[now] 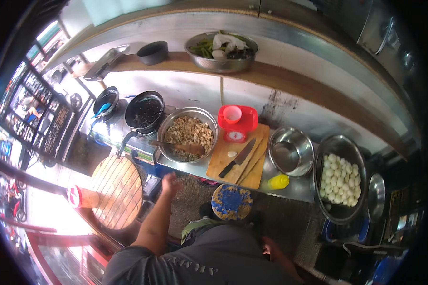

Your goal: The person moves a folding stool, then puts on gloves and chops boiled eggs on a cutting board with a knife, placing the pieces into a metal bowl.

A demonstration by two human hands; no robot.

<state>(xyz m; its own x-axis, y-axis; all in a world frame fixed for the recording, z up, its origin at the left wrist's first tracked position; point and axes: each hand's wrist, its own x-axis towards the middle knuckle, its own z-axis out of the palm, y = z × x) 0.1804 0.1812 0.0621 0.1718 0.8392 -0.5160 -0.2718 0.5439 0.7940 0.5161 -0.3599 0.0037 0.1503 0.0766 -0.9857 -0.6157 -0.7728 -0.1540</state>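
My left hand [171, 183], blurred, hangs over the floor just in front of the counter; whether its fingers are apart is unclear. Closest to it is a wide steel bowl [190, 131] of chopped, browned filling, a wooden spatula [180, 146] lying across it. At my right side, my right hand [267, 247] is mostly hidden by my body. Ahead of me, a bamboo cutting board [249, 167] bears a kitchen knife [239, 156], a pair of long sticks [251, 160] and a small white piece [232, 154]. A red kitchen scale [238, 123] with a pink cup [232, 114] stands at its far end.
Right of the board are a yellow squeeze bottle [279, 182], a steel bowl [291, 151] and a basin [319, 199] of peeled eggs [340, 180]. Leftward, a frying pan [144, 109] sits on the stove. A round chopping board [117, 192] and a blue-topped stool [232, 202] stand nearer me.
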